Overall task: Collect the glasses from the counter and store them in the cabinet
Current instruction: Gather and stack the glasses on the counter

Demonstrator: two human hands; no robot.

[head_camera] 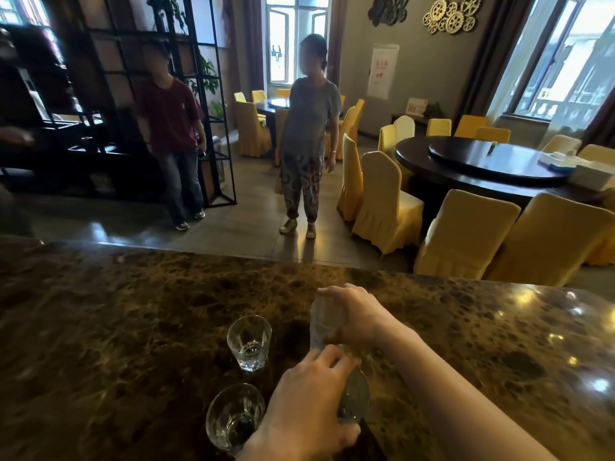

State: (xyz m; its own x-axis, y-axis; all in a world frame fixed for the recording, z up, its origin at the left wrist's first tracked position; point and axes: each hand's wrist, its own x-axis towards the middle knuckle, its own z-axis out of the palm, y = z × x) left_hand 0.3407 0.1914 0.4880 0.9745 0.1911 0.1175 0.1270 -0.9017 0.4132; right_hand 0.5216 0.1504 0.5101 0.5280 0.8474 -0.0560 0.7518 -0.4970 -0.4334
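Observation:
Two clear glasses stand free on the brown marble counter (133, 327): one upright glass (249, 342) near the middle and a nearer glass (233, 417) at the bottom edge. My right hand (356, 314) grips a blurred glass (324, 322) from its right side, just right of the middle glass. My left hand (306, 407) is closed over the top of another glass (354, 399), whose rounded side shows past my fingers. The two held glasses sit close together, one behind the other.
Beyond the counter's far edge two people stand on the tiled floor: a person in a red shirt (169, 128) and a person in a grey shirt (309, 128). A black metal shelf (149, 94) is at left. Round dark tables (482, 161) with yellow-covered chairs (386, 201) fill the right.

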